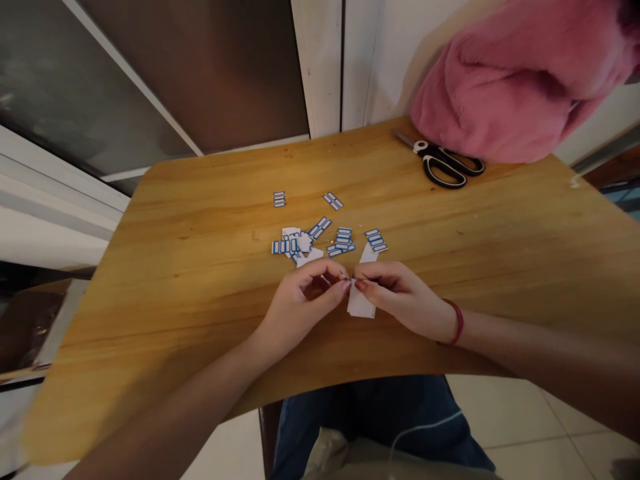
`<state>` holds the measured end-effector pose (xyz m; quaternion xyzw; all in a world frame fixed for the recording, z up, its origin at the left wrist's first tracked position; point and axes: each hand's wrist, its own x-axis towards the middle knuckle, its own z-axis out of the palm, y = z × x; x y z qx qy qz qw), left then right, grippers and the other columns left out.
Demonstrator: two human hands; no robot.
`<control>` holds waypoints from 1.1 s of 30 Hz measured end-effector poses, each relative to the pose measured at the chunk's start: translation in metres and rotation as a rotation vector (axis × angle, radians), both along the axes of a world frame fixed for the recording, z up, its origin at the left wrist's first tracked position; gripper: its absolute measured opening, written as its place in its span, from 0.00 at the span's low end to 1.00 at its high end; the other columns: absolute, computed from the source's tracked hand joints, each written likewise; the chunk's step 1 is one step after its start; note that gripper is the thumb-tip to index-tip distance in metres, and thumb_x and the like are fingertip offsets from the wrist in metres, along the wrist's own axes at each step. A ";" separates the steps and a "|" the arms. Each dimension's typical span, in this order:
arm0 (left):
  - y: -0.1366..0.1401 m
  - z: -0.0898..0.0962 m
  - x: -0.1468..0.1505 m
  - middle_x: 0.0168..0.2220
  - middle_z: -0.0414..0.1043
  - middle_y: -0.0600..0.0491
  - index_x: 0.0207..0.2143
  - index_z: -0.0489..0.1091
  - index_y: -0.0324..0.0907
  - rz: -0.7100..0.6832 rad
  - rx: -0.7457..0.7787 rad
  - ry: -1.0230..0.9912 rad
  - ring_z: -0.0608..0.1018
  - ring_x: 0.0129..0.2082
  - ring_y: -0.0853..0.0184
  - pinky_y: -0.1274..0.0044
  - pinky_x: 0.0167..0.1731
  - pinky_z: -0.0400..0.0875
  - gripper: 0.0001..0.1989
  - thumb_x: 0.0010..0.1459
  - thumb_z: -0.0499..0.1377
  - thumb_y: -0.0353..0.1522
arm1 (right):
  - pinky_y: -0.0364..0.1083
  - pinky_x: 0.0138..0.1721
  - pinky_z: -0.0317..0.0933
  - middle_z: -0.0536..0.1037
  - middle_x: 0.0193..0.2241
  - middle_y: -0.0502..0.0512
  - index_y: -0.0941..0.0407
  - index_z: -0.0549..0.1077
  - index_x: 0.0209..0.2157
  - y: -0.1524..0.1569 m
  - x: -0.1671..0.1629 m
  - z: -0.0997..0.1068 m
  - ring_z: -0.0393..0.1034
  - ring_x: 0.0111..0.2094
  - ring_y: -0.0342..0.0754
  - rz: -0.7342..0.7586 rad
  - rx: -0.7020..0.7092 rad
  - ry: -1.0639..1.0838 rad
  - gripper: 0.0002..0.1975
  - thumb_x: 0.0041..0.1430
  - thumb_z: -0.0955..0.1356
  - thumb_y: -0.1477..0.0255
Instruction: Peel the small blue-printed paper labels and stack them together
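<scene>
The right hand (407, 300) has thumb and forefinger clamped on a white paper (363, 307) that extends toward the near table edge. Beside it, the left hand (295, 307) has its thumb and forefinger tips close; whether they grip anything is too small to tell. Blue-bordered labels (285, 247) lie just beyond the fingers, two more farther out. Bare table (175, 280) opens left and right of the hands; scissors (447, 170) and a pink cloth (490, 100) sit far beyond, rightward.
</scene>
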<state>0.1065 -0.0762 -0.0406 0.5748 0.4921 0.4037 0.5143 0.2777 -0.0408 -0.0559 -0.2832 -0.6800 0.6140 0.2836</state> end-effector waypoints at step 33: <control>0.002 -0.009 0.001 0.24 0.66 0.56 0.28 0.66 0.39 -0.128 -0.489 -0.591 0.68 0.25 0.75 0.83 0.27 0.63 0.08 0.55 0.61 0.33 | 0.41 0.27 0.54 0.55 0.21 0.46 0.57 0.59 0.21 0.003 -0.002 0.002 0.52 0.23 0.39 0.078 -0.261 0.097 0.18 0.58 0.64 0.61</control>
